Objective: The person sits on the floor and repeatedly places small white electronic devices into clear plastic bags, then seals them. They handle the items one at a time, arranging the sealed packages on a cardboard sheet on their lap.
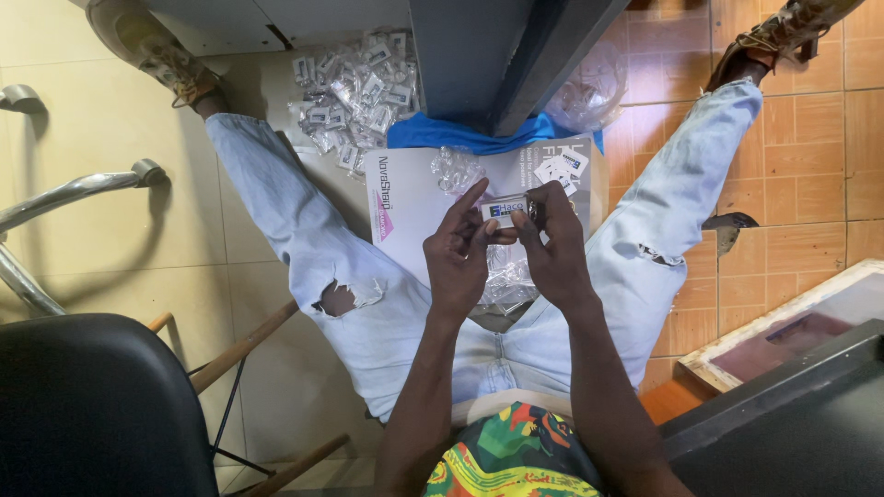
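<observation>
My left hand and my right hand meet above my lap and together pinch a small white card with a blue patch, which sits in a clear plastic sleeve. Just beyond the hands a white cardboard box stands on the floor between my legs. On the box lie a crumpled clear bag and a few more small white cards. More clear plastic lies in my lap under the hands.
A heap of small packed cards in clear sleeves lies on the floor past the box, next to a blue cloth and a dark table leg. A black chair stands at left; a framed board at right.
</observation>
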